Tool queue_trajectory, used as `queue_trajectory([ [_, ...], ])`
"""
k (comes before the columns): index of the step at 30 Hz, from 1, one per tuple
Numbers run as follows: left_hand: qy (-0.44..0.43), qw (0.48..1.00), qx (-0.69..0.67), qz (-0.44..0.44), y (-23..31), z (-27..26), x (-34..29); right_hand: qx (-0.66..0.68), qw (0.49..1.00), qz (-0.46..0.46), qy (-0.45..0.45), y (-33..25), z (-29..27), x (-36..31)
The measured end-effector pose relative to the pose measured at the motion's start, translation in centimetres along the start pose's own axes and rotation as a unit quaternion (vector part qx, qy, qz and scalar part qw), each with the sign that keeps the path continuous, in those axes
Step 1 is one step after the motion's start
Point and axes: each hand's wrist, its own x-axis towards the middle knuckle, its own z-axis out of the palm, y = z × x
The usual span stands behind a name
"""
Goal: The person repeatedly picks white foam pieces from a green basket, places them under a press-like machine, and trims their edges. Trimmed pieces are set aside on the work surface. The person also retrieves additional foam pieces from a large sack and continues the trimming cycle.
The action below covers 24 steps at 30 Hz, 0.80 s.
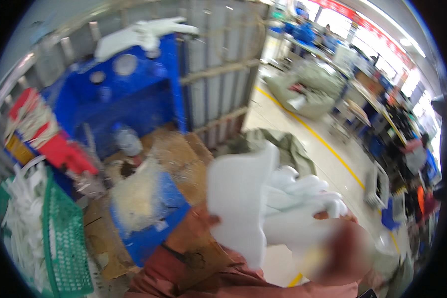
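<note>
In front of me, tilted, is a white moulded plastic part (pixel 237 206) with a broad flat panel. Curved white loops and rounded ridges (pixel 303 193) show to its right; whether they belong to one part or several stacked ones, I cannot tell. My left hand (pixel 199 222) grips the panel's left edge, fingertips on its face. Lower right, my right hand (pixel 343 251) is smeared by motion and held against the white plastic; fingers show behind a loop there. Left of the part lies a blue board (pixel 166 218) with pale shavings on brown cardboard (pixel 181 154).
A green basket (pixel 67 233) full of white plastic strips stands at left. Behind are a blue bench frame (pixel 176 84) topped by another white moulded piece (pixel 144 37), a clear bottle (pixel 127 140) and a red cord-wrapped object (pixel 47 134). Sacks (pixel 308 87) stand by a yellow floor line (pixel 323 141).
</note>
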Motion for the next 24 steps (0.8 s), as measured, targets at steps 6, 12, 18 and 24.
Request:
queue_trajectory([
  [6, 0.005, 0.986, 0.137, 0.090, 8.2, 0.5, -5.0, 0.063, 0.994, -0.062, -0.056, -4.9, 3.2, 8.6],
  [12, 0.147, 0.939, 0.284, 0.127, 14.0, -2.8, -6.4, 0.158, 0.970, -0.130, -0.132, -6.9, 7.3, 21.8],
  [18, 0.343, 0.868, 0.351, 0.079, 13.2, -8.0, -0.9, 0.212, 0.965, -0.056, -0.145, -2.3, 11.6, 33.4],
  [24, 0.377, 0.786, 0.460, 0.166, 9.8, -7.7, 1.8, 0.188, 0.975, 0.064, -0.102, 2.9, 13.6, 37.9],
])
